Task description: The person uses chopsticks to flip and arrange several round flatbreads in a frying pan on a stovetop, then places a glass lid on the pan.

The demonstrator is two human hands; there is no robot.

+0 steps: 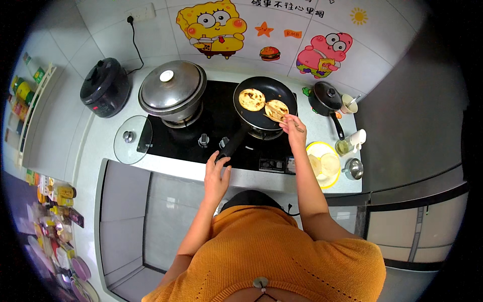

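A black frying pan (266,120) sits on the right burner with two round browned flatbreads in it. The left flatbread (252,99) lies flat. Wooden chopsticks (278,119) reach onto the right flatbread (278,107), and my right hand (295,130) holds them over the pan's near right rim. My left hand (217,177) is at the near end of the pan's black handle (236,143), its fingers spread; whether they grip the handle is unclear. Two pale flatbreads (329,165) rest on a yellow-rimmed plate (320,184) beside my right forearm.
A lidded metal pot (173,88) stands on the left burner of the black gas hob (177,145). A glass lid (133,145) overlaps the hob's left edge. Beyond are an electric cooker (105,88), a small lidded saucepan (325,99), a cup (349,104), an oil bottle (344,147) and a metal cup (354,168).
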